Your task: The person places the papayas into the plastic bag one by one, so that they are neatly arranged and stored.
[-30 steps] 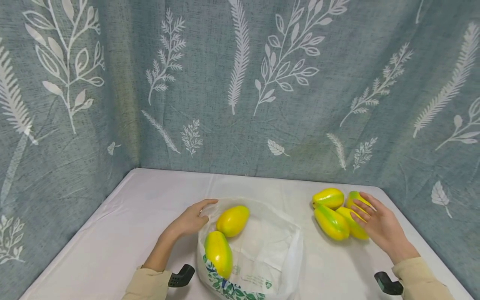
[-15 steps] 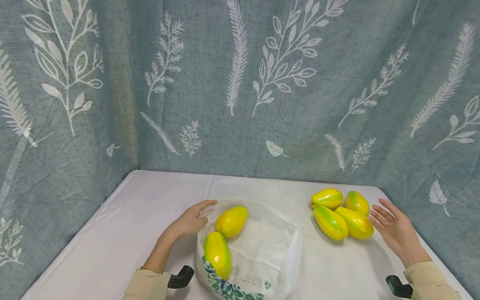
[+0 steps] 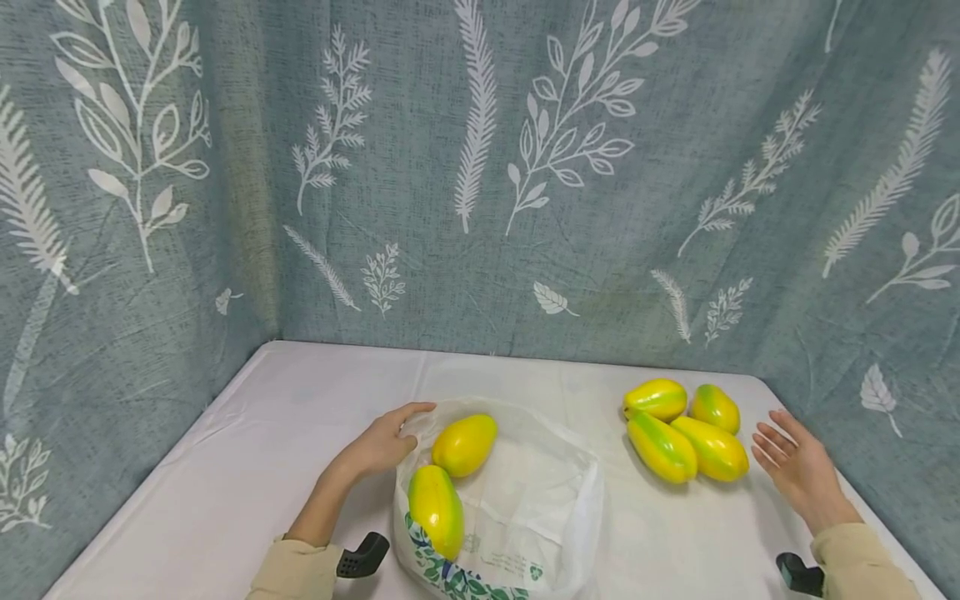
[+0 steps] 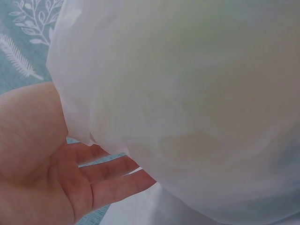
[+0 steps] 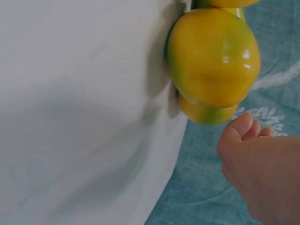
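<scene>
A white plastic bag (image 3: 525,467) with a green leaf print stands with its mouth spread wide. Two yellow-green papayas lie inside: an upper papaya (image 3: 465,445) and a lower papaya (image 3: 437,512). My left hand (image 3: 378,442) holds the bag's left rim with thumb and forefinger; in the left wrist view the bag (image 4: 178,103) covers its fingertips. On the right, several papayas (image 3: 662,446) lie grouped together. My right hand (image 3: 802,475) hovers just right of that group, holding nothing, its fingers loosely bent. The right wrist view shows it beside a papaya (image 5: 213,58), apart from it.
A white cloth covers the table (image 3: 247,450). Blue-grey curtains (image 3: 420,175) with white leaf prints hang behind and along both sides. The right hand is close to the table's right edge.
My right hand has drawn back to the right, away from the papaya group, uncovering the papayas behind it. The left hand, bag and fruit have stayed in place.
</scene>
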Motion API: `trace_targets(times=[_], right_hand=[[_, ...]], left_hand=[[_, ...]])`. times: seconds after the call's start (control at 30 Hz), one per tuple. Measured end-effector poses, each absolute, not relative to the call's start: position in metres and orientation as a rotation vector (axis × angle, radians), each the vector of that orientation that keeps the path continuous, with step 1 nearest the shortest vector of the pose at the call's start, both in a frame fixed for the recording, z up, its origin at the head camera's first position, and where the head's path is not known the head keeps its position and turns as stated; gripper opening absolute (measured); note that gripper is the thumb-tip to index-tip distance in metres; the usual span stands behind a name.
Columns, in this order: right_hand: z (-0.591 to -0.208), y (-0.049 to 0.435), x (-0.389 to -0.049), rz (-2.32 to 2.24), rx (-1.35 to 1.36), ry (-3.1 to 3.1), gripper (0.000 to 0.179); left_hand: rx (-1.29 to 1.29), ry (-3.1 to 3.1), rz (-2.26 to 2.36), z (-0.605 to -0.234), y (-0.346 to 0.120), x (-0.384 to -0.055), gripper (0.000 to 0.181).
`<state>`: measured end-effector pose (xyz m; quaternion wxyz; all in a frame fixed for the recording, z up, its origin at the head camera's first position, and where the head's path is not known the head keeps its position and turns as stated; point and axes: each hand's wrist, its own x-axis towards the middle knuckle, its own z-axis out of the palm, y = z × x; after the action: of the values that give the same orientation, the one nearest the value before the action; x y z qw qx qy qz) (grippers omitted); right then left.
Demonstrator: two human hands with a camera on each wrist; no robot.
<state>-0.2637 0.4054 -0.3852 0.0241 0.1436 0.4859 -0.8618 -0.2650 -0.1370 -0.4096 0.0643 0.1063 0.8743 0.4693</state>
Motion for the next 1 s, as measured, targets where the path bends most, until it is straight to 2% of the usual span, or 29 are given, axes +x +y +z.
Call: trace_targets(times=[0.17,0.33,0.43,0.7,1.0], right_hand=[[-0.392,0.406,-0.269,-2.614,0.562,1.513,0.009],[-0.397,0.403,-0.273,-2.525,0.668,1.608,0.03],[-0.4,0.402,-0.275,-2.484,0.704,1.633,0.033],[-0.41,0.402,-0.277,-2.412,0.675,1.712,0.032],[-0.42,0.4,-0.278,-2.289,0.623,1.85,0.045]], left_hand=[[0.318,2.636,1.42,-0.411,-0.138,-0.265,0.053],[0.328,2.634,1.42,-0.412,-0.139,-0.266,0.053],[0.338,2.635,1.424,-0.412,-0.139,-0.266,0.053],[0.333,2.636,1.431,-0.411,-0.138,-0.266,0.052],[0.331,2.631,1.422,-0.41,-0.139,-0.266,0.053]])
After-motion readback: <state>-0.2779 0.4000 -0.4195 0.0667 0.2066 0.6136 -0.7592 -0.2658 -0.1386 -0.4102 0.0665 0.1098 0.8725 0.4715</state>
